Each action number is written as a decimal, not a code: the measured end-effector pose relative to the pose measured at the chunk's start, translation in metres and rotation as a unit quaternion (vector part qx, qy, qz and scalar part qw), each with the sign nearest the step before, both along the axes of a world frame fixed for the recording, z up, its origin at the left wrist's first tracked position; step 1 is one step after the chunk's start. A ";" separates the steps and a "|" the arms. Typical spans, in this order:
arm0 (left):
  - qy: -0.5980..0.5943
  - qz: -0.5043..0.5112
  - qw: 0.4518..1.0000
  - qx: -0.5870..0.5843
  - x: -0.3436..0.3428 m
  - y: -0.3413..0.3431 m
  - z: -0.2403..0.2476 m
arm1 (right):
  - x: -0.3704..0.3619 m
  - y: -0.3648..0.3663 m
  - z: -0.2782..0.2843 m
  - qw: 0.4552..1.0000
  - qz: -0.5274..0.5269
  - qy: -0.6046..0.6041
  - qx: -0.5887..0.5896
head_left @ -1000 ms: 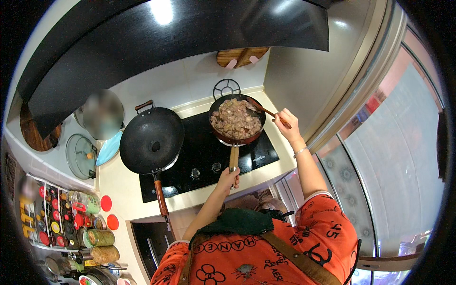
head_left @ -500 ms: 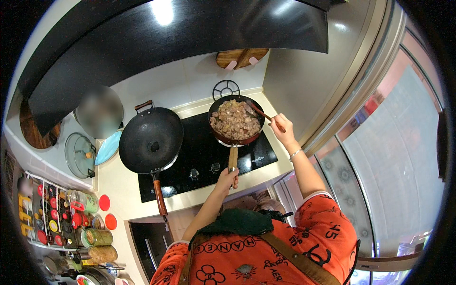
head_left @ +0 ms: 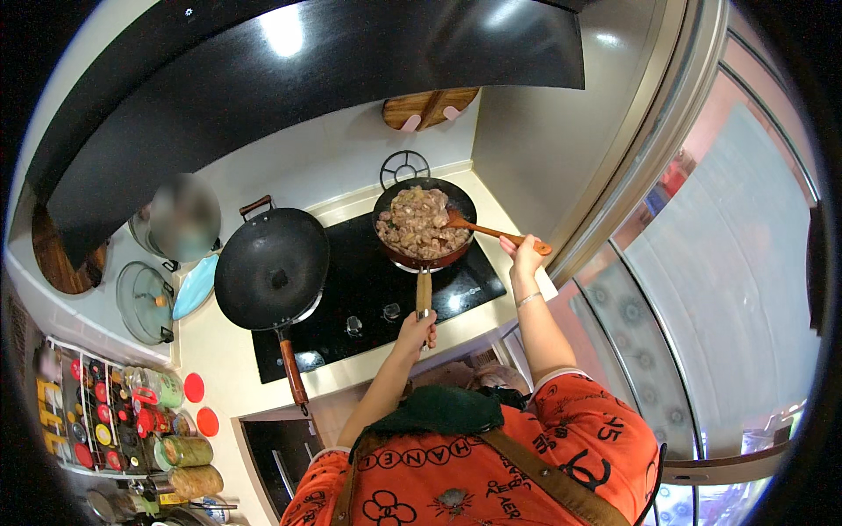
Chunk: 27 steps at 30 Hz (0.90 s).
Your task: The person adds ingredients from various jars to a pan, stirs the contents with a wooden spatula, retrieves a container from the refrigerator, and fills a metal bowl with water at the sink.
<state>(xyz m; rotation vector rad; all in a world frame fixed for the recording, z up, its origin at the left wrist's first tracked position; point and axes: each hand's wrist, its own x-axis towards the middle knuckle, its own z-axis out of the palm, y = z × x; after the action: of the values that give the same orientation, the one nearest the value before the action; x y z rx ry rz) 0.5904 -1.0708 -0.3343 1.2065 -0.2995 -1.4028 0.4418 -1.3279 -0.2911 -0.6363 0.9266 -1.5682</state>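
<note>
My left hand is closed round the wooden handle of a frying pan, which sits on the right burner. Pieces of browned meat fill much of the pan, heaped toward its left side. Between the fingers of my right hand is a wooden spatula, its blade in the meat near the pan's right side and its handle end pointing right. A large black wok with a brown wooden handle rests on the left burner.
The black glass hob has two knobs at its front. Overhead hangs a dark range hood. Glass lids lean on the left wall, beside a light-blue dish. Jars and bottles crowd the left counter. A sliding door stands at right.
The spatula's blade has moved from the pan's far right edge into the meat, and its handle has swung lower and outward with my right hand. My left hand still grips the pan handle.
</note>
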 end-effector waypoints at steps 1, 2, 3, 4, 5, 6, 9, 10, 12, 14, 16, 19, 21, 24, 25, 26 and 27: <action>-0.003 0.001 1.000 0.002 0.001 0.000 -0.003 | 0.001 0.004 0.004 1.000 0.001 0.008 -0.010; -0.005 0.000 1.000 0.006 0.001 0.000 -0.004 | 0.001 0.009 0.010 1.000 0.000 0.018 -0.019; -0.002 0.004 1.000 0.002 0.001 0.001 -0.005 | 0.000 0.013 0.018 0.997 0.017 0.052 -0.053; 0.001 0.007 1.000 -0.002 0.001 0.001 -0.003 | -0.002 0.019 0.033 0.992 0.034 0.086 -0.086; 0.006 0.009 1.000 -0.005 0.000 0.002 -0.003 | -0.005 0.025 0.048 0.984 0.050 0.120 -0.119; 0.003 0.009 1.000 -0.003 0.000 0.002 -0.004 | -0.003 0.032 0.063 0.975 0.040 0.156 -0.156; 0.004 0.009 1.000 0.000 0.000 0.002 -0.004 | -0.005 0.042 0.096 0.948 0.062 0.242 -0.195; 0.006 0.009 1.000 -0.002 -0.001 0.003 0.000 | -0.006 0.046 0.106 0.941 0.070 0.264 -0.201; 0.010 0.010 1.000 -0.004 -0.002 0.002 0.002 | -0.002 0.041 0.102 0.929 0.082 0.257 -0.253; 0.012 0.012 1.000 -0.005 -0.002 0.003 0.001 | 0.004 0.040 0.103 0.921 0.104 0.250 -0.279; 0.015 0.013 1.000 -0.007 -0.002 0.003 0.002 | 0.012 0.034 0.096 0.912 0.124 0.256 -0.296; 0.009 0.010 1.000 -0.005 -0.003 0.003 0.002 | 0.021 0.020 0.074 0.857 0.127 0.337 -0.367; 0.005 0.007 1.000 -0.008 -0.002 0.002 0.000 | 0.021 0.011 0.070 0.787 0.104 0.439 -0.420; 0.007 0.012 1.000 -0.013 -0.001 0.004 -0.004 | 0.022 0.008 0.086 0.760 0.129 0.476 -0.423; 0.010 0.014 1.000 -0.011 -0.001 0.004 -0.002 | 0.023 0.009 0.091 0.749 0.123 0.474 -0.446; 0.012 0.017 1.000 -0.008 -0.001 0.003 0.000 | 0.025 0.010 0.096 0.737 0.117 0.472 -0.470; 0.008 0.019 1.000 -0.011 0.001 0.002 0.000 | 0.029 0.010 0.099 0.724 0.112 0.469 -0.493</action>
<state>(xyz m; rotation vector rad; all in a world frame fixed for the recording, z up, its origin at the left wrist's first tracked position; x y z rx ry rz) 0.5910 -1.0685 -0.3343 1.1771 -0.2793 -1.3732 0.4705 -1.3180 -0.1921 -2.3736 0.5496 -1.3863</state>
